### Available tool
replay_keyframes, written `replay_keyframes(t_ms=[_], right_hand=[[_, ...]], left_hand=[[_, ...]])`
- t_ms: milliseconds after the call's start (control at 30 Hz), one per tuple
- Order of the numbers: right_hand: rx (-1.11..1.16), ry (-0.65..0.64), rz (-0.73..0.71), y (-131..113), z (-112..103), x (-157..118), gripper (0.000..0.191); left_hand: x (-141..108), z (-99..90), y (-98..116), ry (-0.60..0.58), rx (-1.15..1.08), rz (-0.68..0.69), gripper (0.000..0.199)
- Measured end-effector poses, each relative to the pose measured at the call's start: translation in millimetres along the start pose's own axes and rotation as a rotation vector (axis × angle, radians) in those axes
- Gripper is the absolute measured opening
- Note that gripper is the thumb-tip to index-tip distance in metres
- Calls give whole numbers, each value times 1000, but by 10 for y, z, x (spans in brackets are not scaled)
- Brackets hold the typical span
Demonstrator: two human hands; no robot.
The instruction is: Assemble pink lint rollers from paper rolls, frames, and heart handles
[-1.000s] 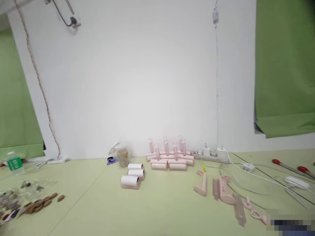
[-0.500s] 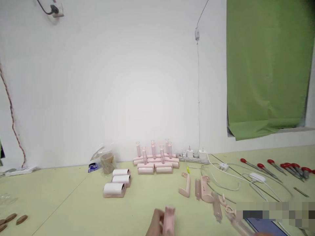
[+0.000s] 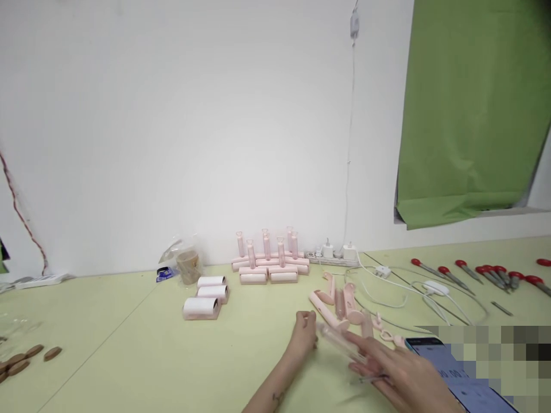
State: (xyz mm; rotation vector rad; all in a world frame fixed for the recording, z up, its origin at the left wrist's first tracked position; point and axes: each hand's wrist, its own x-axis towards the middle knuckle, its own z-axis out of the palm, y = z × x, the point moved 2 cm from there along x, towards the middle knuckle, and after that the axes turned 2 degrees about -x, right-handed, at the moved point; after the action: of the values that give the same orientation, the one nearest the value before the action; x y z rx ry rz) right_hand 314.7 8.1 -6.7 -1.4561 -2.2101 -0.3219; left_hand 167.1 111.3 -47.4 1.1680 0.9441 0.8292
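My right hand (image 3: 400, 367) holds a clear plastic tube (image 3: 340, 339) that points toward my left hand. A thin, blurred piece (image 3: 370, 378) shows under the right fingers. My left hand (image 3: 305, 332) has its fingers curled close to the tube's far end; what is in them, if anything, is hidden. Just beyond lies a pink lint roller frame (image 3: 325, 307), beside other pink frames (image 3: 350, 304) and clear tubes (image 3: 340, 303). Small pink ring pieces (image 3: 386, 335) lie to the right of these.
White rolls on pink bases (image 3: 201, 307) stand left of centre; assembled pink rollers (image 3: 253, 275) line the wall. A phone (image 3: 456, 376), white cables (image 3: 434, 287) and red-handled tools (image 3: 447, 278) lie at right. Brown oval pieces (image 3: 52, 353) and a bagged tape roll (image 3: 188, 267) are at left.
The pink frame that was in my left hand now lies with the other pink parts. My right hand has come left from the lower right edge with a clear tube, and the view has shifted.
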Motion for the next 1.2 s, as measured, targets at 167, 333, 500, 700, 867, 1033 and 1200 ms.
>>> replay_keyframes(t_ms=[167, 333, 500, 700, 867, 1033, 1200], right_hand=[[11, -62, -245, -317, 45, 281, 46], [451, -125, 102, -373, 113, 388, 15], [625, -214, 221, -351, 266, 370, 32], [1043, -212, 308, -439, 349, 304, 40], [1079, -225, 410, -368, 414, 290, 46], [959, -222, 415, -326, 416, 234, 42], [1293, -335, 331, -443, 447, 271, 46]], left_hand=[[-596, -230, -30, -568, -139, -367, 67], [-733, -489, 29, -271, -228, -50, 32], [-761, -541, 151, -238, 178, 45, 29], [-931, -461, 156, -224, 644, 105, 16], [-889, -444, 97, -127, 684, 212, 16], [-800, -483, 97, -23, 521, 266, 18], [-855, -437, 23, -140, 728, 177, 10]])
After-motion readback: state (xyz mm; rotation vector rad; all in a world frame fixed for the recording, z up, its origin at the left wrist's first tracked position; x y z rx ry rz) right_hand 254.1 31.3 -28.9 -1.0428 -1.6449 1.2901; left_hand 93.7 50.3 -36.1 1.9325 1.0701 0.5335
